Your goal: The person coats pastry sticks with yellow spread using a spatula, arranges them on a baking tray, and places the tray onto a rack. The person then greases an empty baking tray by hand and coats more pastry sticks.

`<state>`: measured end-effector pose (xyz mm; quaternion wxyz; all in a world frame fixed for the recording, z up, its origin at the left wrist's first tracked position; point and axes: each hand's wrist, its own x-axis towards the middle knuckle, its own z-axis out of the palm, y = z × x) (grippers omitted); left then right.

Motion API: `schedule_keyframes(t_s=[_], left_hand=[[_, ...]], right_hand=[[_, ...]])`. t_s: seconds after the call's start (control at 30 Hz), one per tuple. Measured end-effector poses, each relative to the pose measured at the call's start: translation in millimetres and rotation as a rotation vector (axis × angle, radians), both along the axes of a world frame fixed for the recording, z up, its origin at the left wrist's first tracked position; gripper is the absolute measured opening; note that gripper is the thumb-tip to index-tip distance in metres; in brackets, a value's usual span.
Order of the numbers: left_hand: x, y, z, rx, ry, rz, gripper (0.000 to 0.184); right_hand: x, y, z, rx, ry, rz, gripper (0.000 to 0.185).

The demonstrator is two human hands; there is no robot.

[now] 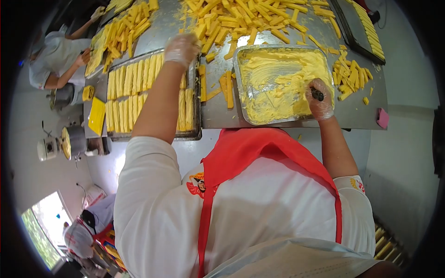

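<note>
My right hand (pixel 320 99), in a clear plastic glove, is closed around the black handle (pixel 317 94) of a tool whose blade I cannot make out. It is over the right side of a metal pan (pixel 237 69) smeared with pale yellow cream (pixel 273 88). My left hand (pixel 181 48), also gloved, is blurred by motion above the upper right corner of a dark baking tray (pixel 198 125). Cream-coated sticks (pixel 134 76) lie there in two rows. Loose yellow cake-like sticks (pixel 232 21) are heaped just beyond that hand; whether its fingers hold one is unclear.
More sticks (pixel 352 74) are piled right of the pan, near a dark tray (pixel 357 32). A pink block (pixel 382 118) sits at the table's right corner. Another person (pixel 53 60) works at upper left. A mixer (pixel 47 148) and pot (pixel 74 141) stand at left.
</note>
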<state>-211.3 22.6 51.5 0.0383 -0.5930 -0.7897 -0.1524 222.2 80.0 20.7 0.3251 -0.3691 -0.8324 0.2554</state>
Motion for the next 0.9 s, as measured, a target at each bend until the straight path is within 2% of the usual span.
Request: schedule_keyframes(t_s=[0.03,0.07,0.13,0.2,0.27,0.33,0.4,0.47,0.53,0.57,0.6,0.63,0.67,0.73,0.8,0.83,0.87,0.9], left_hand=[[12,22,4,-0.372,0.128,-0.025,0.022],[13,38,-4,-0.367,0.125,-0.050,0.022],[22,62,-25,-0.673,0.258,-0.020,0.024],[23,67,-36,-0.593,0.210,-0.040,0.024],[25,76,-38,-0.580,0.186,-0.006,0.029],[32,77,-19,-0.638,0.220,-0.026,0.036],[25,81,-21,-0.467,0.272,0.037,0.045],[31,84,34,-0.505,0.193,0.056,0.045],[26,82,72,-0.399,0.123,0.081,0.039],[18,76,72,-0.400,0.123,0.086,0.039],[9,71,73,-0.090,0.120,-0.020,0.034],[4,64,75,0.220,0.121,-0.124,0.028],[17,55,81,0.218,0.131,-0.114,0.028],[73,37,92,0.124,-0.383,-0.257,0.023],[116,29,44,0.208,-0.833,-0.467,0.022],[134,27,19,0.130,-0.733,-0.465,0.023],[149,26,-7,0.053,-0.632,-0.462,0.023],[162,26,-38,-0.006,-0.637,-0.439,0.025]], right_hand=[[-1,-1,1,0.016,-0.003,-0.004,0.017],[-2,-1,1,0.020,-0.011,-0.028,0.017],[-2,0,1,0.105,-0.012,0.004,0.020],[-6,-5,12,0.090,-0.079,-0.053,0.020],[-15,-15,35,0.059,-0.092,0.041,0.020],[-29,-30,51,-0.036,-0.030,0.248,0.021],[-53,-45,56,-0.050,-0.011,0.399,0.020],[-62,-45,33,-0.065,-0.139,0.423,0.020],[-42,-11,7,-0.082,-0.156,0.296,0.017],[-26,12,-7,-0.053,-0.093,0.149,0.015],[-12,29,0,0.018,-0.204,0.003,0.016],[5,47,5,0.005,-0.148,0.001,0.016],[14,50,22,-0.017,-0.122,-0.045,0.013],[30,56,41,0.088,-0.098,0.010,0.011],[43,68,41,0.113,-0.077,0.036,0.008],[43,73,39,0.146,-0.284,-0.062,0.008],[44,81,24,0.143,-0.274,-0.056,0.008],[43,90,0,0.046,-0.129,-0.072,0.009]])
